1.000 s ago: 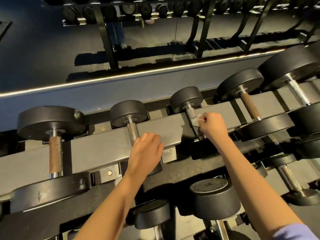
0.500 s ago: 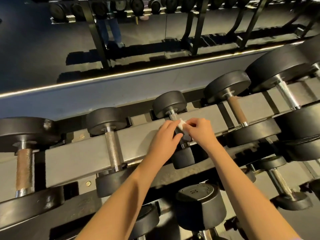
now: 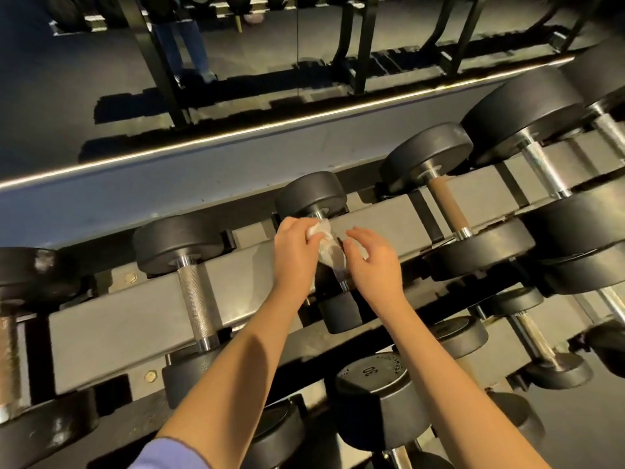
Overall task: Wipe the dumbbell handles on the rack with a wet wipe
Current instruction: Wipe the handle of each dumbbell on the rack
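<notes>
In the head view, your left hand (image 3: 293, 257) pinches the wet wipe (image 3: 324, 235), draped over the handle (image 3: 340, 270) of the small dumbbell (image 3: 311, 194) at the centre of the rack (image 3: 118, 319), while your right hand (image 3: 376, 264) hangs with relaxed fingers at the wipe's 4 o'clock, just beside it.

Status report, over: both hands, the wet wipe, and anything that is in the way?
Left hand pinches wet wipe, draped over middle dumbbell handle. Right hand beside it, fingers loosely curved. Nothing blocks the handle.

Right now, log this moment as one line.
left hand: pinches wet wipe | wet wipe: draped over dumbbell handle | right hand: beside wipe, grip unclear
</notes>
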`<state>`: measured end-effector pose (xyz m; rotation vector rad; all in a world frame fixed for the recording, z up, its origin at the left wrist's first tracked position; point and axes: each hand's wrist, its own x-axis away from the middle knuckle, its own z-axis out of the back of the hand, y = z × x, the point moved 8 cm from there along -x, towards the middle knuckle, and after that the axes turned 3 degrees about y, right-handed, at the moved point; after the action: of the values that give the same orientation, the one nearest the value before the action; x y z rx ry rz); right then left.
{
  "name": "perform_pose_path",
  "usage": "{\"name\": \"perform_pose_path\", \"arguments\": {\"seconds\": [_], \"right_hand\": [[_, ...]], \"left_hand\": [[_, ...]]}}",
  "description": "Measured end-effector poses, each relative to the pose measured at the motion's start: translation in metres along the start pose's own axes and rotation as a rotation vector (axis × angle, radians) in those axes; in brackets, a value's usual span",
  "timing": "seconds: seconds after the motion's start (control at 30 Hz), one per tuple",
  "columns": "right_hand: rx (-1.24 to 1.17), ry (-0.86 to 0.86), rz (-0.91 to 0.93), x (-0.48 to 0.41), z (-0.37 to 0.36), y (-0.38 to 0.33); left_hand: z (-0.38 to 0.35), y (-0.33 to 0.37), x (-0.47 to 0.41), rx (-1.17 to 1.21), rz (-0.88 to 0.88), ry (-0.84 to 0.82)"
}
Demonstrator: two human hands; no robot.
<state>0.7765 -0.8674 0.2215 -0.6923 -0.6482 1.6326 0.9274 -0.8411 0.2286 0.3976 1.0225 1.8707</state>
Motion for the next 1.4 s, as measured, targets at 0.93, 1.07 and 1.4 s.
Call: {"name": "perform_pose_path", "arguments": {"seconds": [0.93,1.07,1.4], "right_hand": [[0.193,0.076,-0.085,0.016,0.005,0.01],[0.166,0.119,-0.099,0.017,0.008,0.01],[0.122,0.158,-0.08,0.019,0.012,0.008]], "left_hand": [[-0.008,-0.026,-0.001,0.087,-0.024,0.029],[-0.01,-0.021,-0.006,0.107,0.043,0.111],[-0.004,-0.02,0.017,0.098,0.026,0.076]]}}
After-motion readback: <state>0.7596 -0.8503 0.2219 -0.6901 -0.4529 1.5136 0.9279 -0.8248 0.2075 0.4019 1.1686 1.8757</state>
